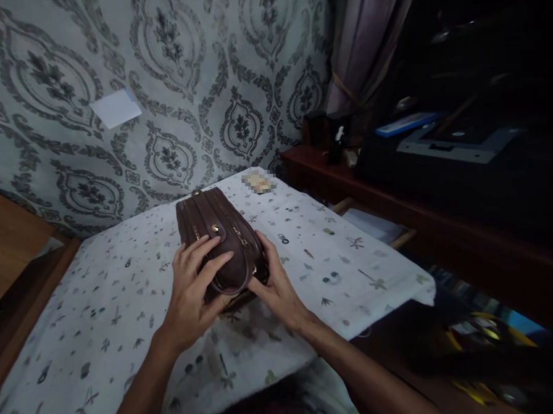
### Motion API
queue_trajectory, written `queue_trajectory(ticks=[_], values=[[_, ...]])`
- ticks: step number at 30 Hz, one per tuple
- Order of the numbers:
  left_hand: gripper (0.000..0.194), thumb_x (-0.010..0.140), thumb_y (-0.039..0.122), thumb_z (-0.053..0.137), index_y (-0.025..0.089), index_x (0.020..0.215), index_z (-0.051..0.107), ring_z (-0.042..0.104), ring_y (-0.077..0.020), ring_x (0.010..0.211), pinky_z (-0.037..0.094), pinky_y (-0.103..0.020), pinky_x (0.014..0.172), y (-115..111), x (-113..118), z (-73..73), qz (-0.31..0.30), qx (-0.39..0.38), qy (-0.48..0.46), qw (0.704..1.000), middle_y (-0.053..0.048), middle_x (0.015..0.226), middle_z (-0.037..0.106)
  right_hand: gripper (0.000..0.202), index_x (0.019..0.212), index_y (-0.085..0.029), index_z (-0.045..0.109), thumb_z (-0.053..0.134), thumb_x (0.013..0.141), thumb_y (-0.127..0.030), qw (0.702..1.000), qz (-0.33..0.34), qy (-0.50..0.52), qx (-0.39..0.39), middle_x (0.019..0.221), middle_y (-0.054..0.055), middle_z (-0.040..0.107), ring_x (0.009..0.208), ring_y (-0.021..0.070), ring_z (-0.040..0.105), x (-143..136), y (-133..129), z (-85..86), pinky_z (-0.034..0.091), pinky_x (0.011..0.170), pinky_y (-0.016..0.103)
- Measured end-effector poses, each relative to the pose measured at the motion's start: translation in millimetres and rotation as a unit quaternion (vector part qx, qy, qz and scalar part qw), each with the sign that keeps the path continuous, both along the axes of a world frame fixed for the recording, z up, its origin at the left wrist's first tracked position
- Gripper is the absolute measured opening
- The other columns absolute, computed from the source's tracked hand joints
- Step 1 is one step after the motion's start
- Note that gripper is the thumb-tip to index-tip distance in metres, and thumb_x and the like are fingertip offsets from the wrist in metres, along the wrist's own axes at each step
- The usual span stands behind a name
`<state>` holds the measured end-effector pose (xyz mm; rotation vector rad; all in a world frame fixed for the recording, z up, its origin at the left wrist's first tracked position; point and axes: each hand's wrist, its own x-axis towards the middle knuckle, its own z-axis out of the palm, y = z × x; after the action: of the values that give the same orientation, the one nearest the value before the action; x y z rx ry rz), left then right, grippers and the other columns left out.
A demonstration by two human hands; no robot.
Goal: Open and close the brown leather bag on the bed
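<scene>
A dark brown leather bag point(211, 223) with gold zips and a small strap lies on a table covered by a white patterned cloth point(124, 301). My left hand point(195, 285) rests on top of the bag's near end, fingers spread over it. My right hand point(276, 287) holds the bag's near right corner, with the thumb against its side. Both hands grip the bag where it lies on the cloth.
A small blurred card-like item point(257, 181) lies at the cloth's far edge. The patterned wall holds a white paper note point(115, 108). A dark wooden shelf point(397, 207) with a printer-like device point(458, 145) stands to the right, and a wooden surface point(9, 239) to the left.
</scene>
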<state>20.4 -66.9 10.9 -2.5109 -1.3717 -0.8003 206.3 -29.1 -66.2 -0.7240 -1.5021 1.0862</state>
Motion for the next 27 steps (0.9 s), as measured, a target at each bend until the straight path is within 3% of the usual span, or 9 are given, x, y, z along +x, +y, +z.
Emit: queue_trajectory(ticks=[3,6,13,16,20,24,27], values=[[0.042,0.094,0.037,0.061,0.029,0.135,0.055,0.041,-0.0334,0.144,0.028,-0.055,0.118,1.5,-3.8,1.8,-0.006,0.001,0.019,1.000,-0.012,0.149,0.052,0.084,0.156,-0.024,0.024,0.069,0.089,-0.045,1.000,-0.019,0.014,-0.008,0.161,0.013,0.036,0.148,0.0290,0.038,-7.3,5.6,6.7,0.032,0.123,0.050],[0.033,0.097,0.026,0.054,0.028,0.129,0.060,0.050,-0.0297,0.136,0.034,-0.051,0.114,5.4,-3.5,4.4,0.022,0.014,-0.017,1.000,-0.010,0.141,0.060,0.085,0.153,-0.022,0.030,0.075,0.083,-0.041,0.998,-0.059,0.000,0.011,0.156,0.015,0.041,0.144,0.0310,0.043,-13.8,12.0,13.8,0.034,0.122,0.051],[0.038,0.082,0.007,0.052,0.026,0.111,0.067,0.058,-0.0255,0.122,0.039,-0.045,0.107,17.1,7.9,17.4,0.085,-0.022,-0.112,0.990,-0.005,0.127,0.067,0.069,0.145,-0.018,0.040,0.067,0.085,-0.037,0.992,-0.117,-0.037,0.041,0.147,0.017,0.050,0.136,0.0322,0.049,-19.2,20.8,24.7,0.039,0.116,0.052],[0.042,0.075,0.002,0.052,0.026,0.105,0.069,0.057,-0.0250,0.120,0.039,-0.045,0.106,20.2,12.7,25.4,0.094,-0.061,-0.133,0.985,-0.004,0.122,0.067,0.069,0.143,-0.017,0.042,0.068,0.083,-0.039,0.996,-0.087,-0.023,0.006,0.146,0.017,0.051,0.137,0.0315,0.049,-18.2,26.2,30.6,0.039,0.117,0.051],[0.044,0.069,0.000,0.054,0.025,0.101,0.069,0.059,-0.0255,0.114,0.042,-0.044,0.101,23.5,14.6,35.2,0.097,-0.103,-0.133,0.981,-0.003,0.118,0.067,0.087,0.146,-0.022,0.037,0.081,0.073,-0.040,0.998,-0.005,0.007,-0.057,0.154,0.014,0.045,0.143,0.0307,0.045,-10.5,30.4,36.7,0.037,0.120,0.050],[0.045,0.070,-0.001,0.055,0.026,0.103,0.069,0.058,-0.0260,0.112,0.042,-0.044,0.100,24.1,9.8,42.6,0.092,-0.126,-0.112,0.981,-0.003,0.117,0.066,0.099,0.151,-0.023,0.032,0.085,0.069,-0.039,0.994,0.057,-0.001,-0.092,0.156,0.012,0.046,0.144,0.0304,0.045,1.2,28.6,42.2,0.033,0.122,0.052],[0.043,0.074,0.005,0.061,0.027,0.111,0.067,0.056,-0.0272,0.117,0.042,-0.044,0.099,19.8,3.9,45.0,0.074,-0.143,-0.073,0.984,-0.004,0.124,0.063,0.110,0.151,-0.022,0.031,0.091,0.061,-0.038,0.992,0.077,-0.005,-0.104,0.154,0.013,0.048,0.143,0.0316,0.046,4.1,28.1,48.0,0.038,0.120,0.053]])
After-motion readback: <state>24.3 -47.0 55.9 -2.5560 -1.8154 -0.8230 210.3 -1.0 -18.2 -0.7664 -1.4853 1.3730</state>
